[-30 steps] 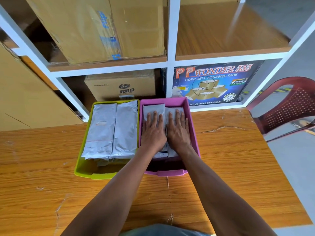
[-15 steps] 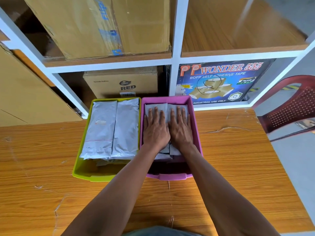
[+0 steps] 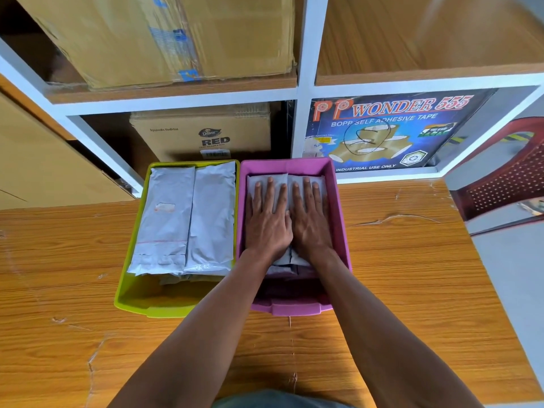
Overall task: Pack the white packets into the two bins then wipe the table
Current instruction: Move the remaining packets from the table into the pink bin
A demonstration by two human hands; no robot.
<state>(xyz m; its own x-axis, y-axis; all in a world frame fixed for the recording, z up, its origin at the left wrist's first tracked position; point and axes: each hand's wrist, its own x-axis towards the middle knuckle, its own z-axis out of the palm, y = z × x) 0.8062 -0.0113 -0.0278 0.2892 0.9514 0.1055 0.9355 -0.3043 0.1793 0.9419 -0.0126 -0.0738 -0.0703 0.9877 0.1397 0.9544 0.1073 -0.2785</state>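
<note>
Two bins stand side by side at the back of the wooden table. The green bin on the left holds white packets stacked in two rows. The pink bin on the right holds more white packets, mostly covered by my hands. My left hand and my right hand lie flat next to each other, fingers straight, pressing down on the packets in the pink bin.
A white shelf unit stands right behind the bins, with cardboard boxes and a blue tape carton. A red plastic chair sits off the table's right end. A large cardboard sheet leans at the left.
Both hands have stayed flat on the packets in the pink bin. Only the camera has shifted slightly; the bins have not moved.
</note>
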